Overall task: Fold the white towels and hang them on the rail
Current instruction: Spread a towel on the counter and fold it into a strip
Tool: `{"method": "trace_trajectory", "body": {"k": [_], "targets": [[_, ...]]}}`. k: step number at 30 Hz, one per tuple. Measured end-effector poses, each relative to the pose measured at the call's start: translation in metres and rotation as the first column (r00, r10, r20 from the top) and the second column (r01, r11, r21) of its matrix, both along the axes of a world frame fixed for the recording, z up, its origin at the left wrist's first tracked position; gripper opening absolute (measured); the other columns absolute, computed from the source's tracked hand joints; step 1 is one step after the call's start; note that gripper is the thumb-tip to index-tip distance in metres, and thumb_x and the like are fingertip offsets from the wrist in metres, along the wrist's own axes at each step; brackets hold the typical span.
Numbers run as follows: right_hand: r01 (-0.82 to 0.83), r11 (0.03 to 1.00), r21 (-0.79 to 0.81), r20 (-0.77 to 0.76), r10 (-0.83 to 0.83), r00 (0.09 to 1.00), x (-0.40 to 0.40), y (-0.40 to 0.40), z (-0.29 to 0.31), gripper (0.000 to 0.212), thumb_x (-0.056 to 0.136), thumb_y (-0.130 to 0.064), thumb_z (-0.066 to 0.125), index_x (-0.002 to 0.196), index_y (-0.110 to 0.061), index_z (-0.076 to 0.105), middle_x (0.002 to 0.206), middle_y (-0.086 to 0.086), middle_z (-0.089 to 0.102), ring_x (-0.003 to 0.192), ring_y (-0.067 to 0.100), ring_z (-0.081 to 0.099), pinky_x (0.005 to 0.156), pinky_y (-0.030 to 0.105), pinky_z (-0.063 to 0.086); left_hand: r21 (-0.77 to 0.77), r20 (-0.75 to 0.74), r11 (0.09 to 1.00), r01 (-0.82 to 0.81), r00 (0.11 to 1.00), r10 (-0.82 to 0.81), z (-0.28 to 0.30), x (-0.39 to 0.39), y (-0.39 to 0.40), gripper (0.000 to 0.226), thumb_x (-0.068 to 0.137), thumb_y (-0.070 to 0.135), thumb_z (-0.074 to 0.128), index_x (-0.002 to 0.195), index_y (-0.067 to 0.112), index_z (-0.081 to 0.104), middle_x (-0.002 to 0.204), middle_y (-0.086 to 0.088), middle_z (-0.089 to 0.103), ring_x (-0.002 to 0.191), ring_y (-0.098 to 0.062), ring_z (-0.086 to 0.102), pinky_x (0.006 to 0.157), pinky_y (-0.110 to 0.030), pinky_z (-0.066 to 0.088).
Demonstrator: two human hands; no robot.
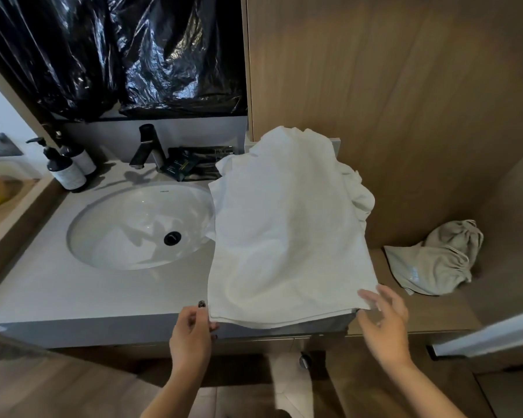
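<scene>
Now | step: folding, towel [287, 236] laid flat on worktop [73, 285] right of sink [103, 224] | left hand [191, 336] pinches near corner | right hand [384, 321] loose-fingered by other corner, gripping nothing | next: likely grip both corners, fold away.

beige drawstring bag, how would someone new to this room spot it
Start at the round white sink basin and look right, past the white cloth towel, to the lower wooden ledge. The crumpled beige fabric drawstring bag lies there alone against the wood panelling, the only tan cloth among white ones.
</scene>
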State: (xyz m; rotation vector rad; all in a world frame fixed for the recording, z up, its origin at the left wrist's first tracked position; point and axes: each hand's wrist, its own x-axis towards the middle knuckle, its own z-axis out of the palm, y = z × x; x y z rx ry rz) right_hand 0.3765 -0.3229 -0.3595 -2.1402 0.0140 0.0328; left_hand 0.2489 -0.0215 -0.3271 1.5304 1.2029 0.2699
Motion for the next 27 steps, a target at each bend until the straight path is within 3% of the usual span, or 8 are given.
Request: {"method": "trace_trajectory", "body": {"k": [4, 6, 9, 12, 15, 22, 25, 27], "targets": [[0.135, 0.988, 0.079, -0.191, -0.118, 0.974, 0.01, -0.008, -0.003, 0.058, 0.088, -0.006, 0.069, 0.138, -0.026, 0.047, 0.136, -0.004, 0.038, 0.108, 0.01, 0.055, 0.085, 0.023, 0.05, 0.148, -0.139, 0.978, 0.147, 0.982, -0.127, 0.0, 0.004, -0.002, 0.035, 0.09, 0.052, 0.063, 0.091, 0.017, 0.06, 0.085, 0.001, 0.068, 0.081, -0.019, 0.066, 0.081, -0.043, 0.056], [0.11, 0.983, 0.148, -0.248, -0.071, 0.966, 0.013, -0.009, -0.004, 0.064, 0.089, -0.007, 0.068, 0.143, -0.027, 0.04, 0.12, -0.011, 0.048, 0.091, -0.003, 0.06, 0.061, 0.01, 0.049, 0.193, -0.149, 0.975, 0.112, 0.985, -0.083, 0.0, 0.005, -0.006, 0.039, 0.084, 0.047, 0.073, 0.101, 0.02, 0.051, 0.093, 0.002, 0.061, 0.083, -0.019, 0.062, 0.073, -0.037, 0.054], [0.133, 0.965, 0.226, -0.264, -0.071, 0.962, 0.015, -0.013, -0.008, 0.058, 0.089, -0.005, 0.067, 0.136, -0.03, 0.043, 0.104, -0.027, 0.052, 0.081, -0.025, 0.055, 0.054, 0.005, 0.045, 0.288, -0.163, 0.947, 0.141, 0.982, -0.097, 0.0, 0.004, -0.009, 0.032, 0.082, 0.034, 0.077, 0.093, 0.021, 0.05, 0.085, 0.004, 0.057, 0.075, -0.013, 0.058, 0.059, -0.026, 0.045], [0.192, 0.938, 0.288, -0.281, -0.109, 0.954, 0.016, -0.017, -0.01, 0.048, 0.089, -0.004, 0.066, 0.124, -0.033, 0.05, 0.102, -0.021, 0.06, 0.081, -0.008, 0.065, 0.06, 0.011, 0.048, 0.235, -0.2, 0.958, 0.163, 0.973, -0.116, -0.005, 0.003, -0.01, 0.021, 0.087, 0.034, 0.072, 0.081, 0.016, 0.061, 0.076, -0.001, 0.067, 0.075, -0.02, 0.066, 0.071, -0.037, 0.056], [0.166, 0.945, 0.281, -0.257, -0.093, 0.962, 0.017, -0.021, -0.012, 0.039, 0.092, -0.004, 0.062, 0.122, -0.029, 0.056, 0.102, -0.012, 0.066, 0.09, 0.01, 0.067, 0.071, 0.024, 0.053, 0.144, -0.175, 0.984, 0.108, 0.981, -0.083, -0.011, 0.001, -0.01, 0.03, 0.088, 0.039, 0.071, 0.076, 0.011, 0.067, 0.063, -0.001, 0.07, 0.07, -0.022, 0.069, 0.079, -0.044, 0.059], [0.106, 0.969, 0.224, -0.191, -0.063, 0.98, 0.024, -0.029, -0.008, 0.033, 0.095, -0.007, 0.059, 0.117, -0.031, 0.058, 0.102, 0.002, 0.066, 0.093, 0.022, 0.067, 0.084, 0.039, 0.058, -0.029, -0.122, 0.997, 0.069, 0.99, -0.072, -0.021, 0.0, -0.009, 0.032, 0.084, 0.035, 0.076, 0.084, 0.004, 0.067, 0.071, -0.011, 0.071, 0.077, -0.031, 0.069, 0.08, -0.051, 0.06], [-0.058, 0.98, 0.192, -0.165, 0.091, 0.982, 0.021, -0.029, -0.002, 0.04, 0.099, -0.004, 0.05, 0.125, -0.034, 0.057, 0.121, -0.006, 0.06, 0.094, 0.021, 0.066, 0.09, 0.043, 0.057, -0.088, -0.058, 0.994, 0.061, 0.996, -0.066, -0.02, -0.001, -0.008, 0.027, 0.089, 0.024, 0.073, 0.075, 0.001, 0.067, 0.063, -0.009, 0.066, 0.068, -0.027, 0.062, 0.069, -0.043, 0.056], [-0.244, 0.963, 0.115, -0.169, 0.261, 0.95, 0.017, -0.03, 0.003, 0.044, 0.1, -0.004, 0.046, 0.125, -0.039, 0.057, 0.127, -0.017, 0.054, 0.09, 0.016, 0.065, 0.088, 0.036, 0.057, -0.172, -0.033, 0.985, -0.012, 0.999, 0.006, -0.017, 0.0, -0.008, 0.024, 0.092, 0.024, 0.069, 0.086, 0.001, 0.066, 0.072, -0.013, 0.068, 0.069, -0.025, 0.061, 0.066, -0.036, 0.054]]}}
